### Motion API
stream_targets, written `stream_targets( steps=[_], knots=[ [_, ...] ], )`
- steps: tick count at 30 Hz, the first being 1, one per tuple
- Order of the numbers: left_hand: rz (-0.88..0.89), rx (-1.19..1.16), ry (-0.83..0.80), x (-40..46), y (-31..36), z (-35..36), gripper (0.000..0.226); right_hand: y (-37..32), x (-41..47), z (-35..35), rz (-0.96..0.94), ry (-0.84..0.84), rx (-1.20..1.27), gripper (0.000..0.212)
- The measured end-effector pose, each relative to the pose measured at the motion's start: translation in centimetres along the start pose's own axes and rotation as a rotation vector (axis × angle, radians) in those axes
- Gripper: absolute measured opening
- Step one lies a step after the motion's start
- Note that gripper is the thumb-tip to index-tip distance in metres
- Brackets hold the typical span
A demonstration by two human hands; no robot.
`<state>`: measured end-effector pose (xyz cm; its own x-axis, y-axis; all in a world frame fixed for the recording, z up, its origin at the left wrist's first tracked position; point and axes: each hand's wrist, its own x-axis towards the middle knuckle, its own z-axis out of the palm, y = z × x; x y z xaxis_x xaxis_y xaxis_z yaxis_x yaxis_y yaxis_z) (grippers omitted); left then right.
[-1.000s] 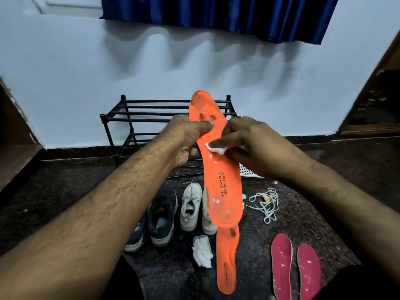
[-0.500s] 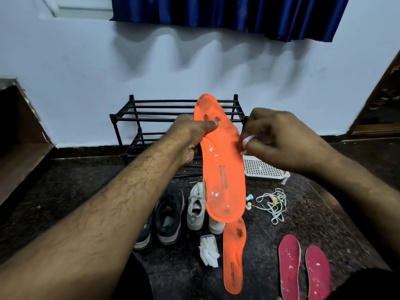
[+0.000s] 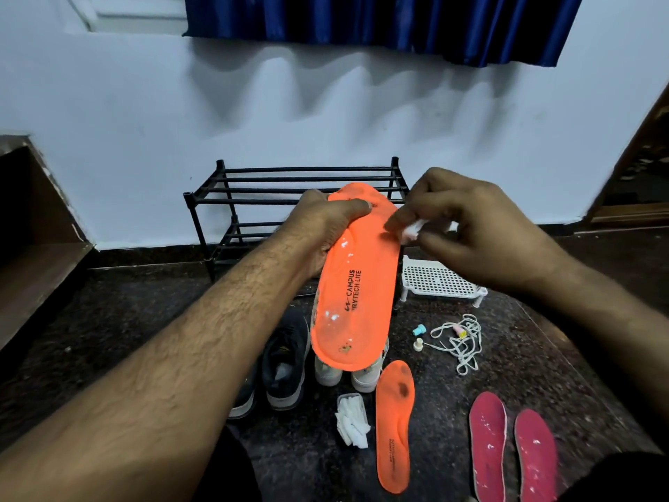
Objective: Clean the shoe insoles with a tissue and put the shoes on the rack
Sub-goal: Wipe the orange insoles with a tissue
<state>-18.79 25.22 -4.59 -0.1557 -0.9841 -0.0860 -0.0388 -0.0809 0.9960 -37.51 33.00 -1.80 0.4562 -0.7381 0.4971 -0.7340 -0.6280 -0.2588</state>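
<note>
Left hand: the left hand [image 3: 327,226] grips a long orange foam insole [image 3: 356,284] near its toe, held up above the shoes.
Right hand: the right hand [image 3: 470,230] pinches a small white tissue wad [image 3: 412,230] at the insole's right edge.
Rack: a black metal-bar shoe rack [image 3: 289,190] stands behind, against the wall.

Both bare forearms reach forward from the bottom corners, the left one coming in long and diagonal from the lower left. The left hand [image 3: 327,226] is curled round the top of the orange insole [image 3: 356,284], thumb lying across its front face, holding it up roughly upright. The right hand [image 3: 481,230] sits just beside it, fingers bent, pinching a small wad of tissue [image 3: 412,230] right at the insole's edge.
</note>
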Motion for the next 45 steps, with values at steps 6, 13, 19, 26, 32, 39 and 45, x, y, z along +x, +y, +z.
stream_targets(
  steps=[6,13,19,26,32,39,45],
  knots=[
    [-0.098,-0.229,-0.029,0.2,0.4,0.7,0.043,1.4,-0.1,1.1,0.104,0.040,-0.023,0.040],
    [-0.131,-0.259,-0.148,-0.2,-0.3,2.2,0.012,1.7,-0.1,0.5,0.149,0.025,-0.034,0.027],
    [-0.152,-0.348,-0.188,-0.8,0.1,2.8,0.016,1.7,-0.1,0.4,0.162,0.002,-0.043,0.024],
    [0.020,-0.087,0.018,0.6,-1.2,2.6,0.075,1.6,-0.1,0.7,0.206,-0.010,0.001,0.020],
    [0.220,0.013,-0.101,0.1,-0.7,2.0,0.059,1.5,-0.2,0.6,0.206,-0.032,-0.004,0.021],
    [0.132,-0.009,-0.155,-0.5,-0.5,1.6,0.028,1.9,-0.3,0.5,0.265,0.048,-0.051,0.025],
    [0.050,0.050,-0.269,-1.0,-0.1,1.6,0.036,-0.1,-0.1,0.6,0.292,0.269,0.051,0.016]
  ],
)
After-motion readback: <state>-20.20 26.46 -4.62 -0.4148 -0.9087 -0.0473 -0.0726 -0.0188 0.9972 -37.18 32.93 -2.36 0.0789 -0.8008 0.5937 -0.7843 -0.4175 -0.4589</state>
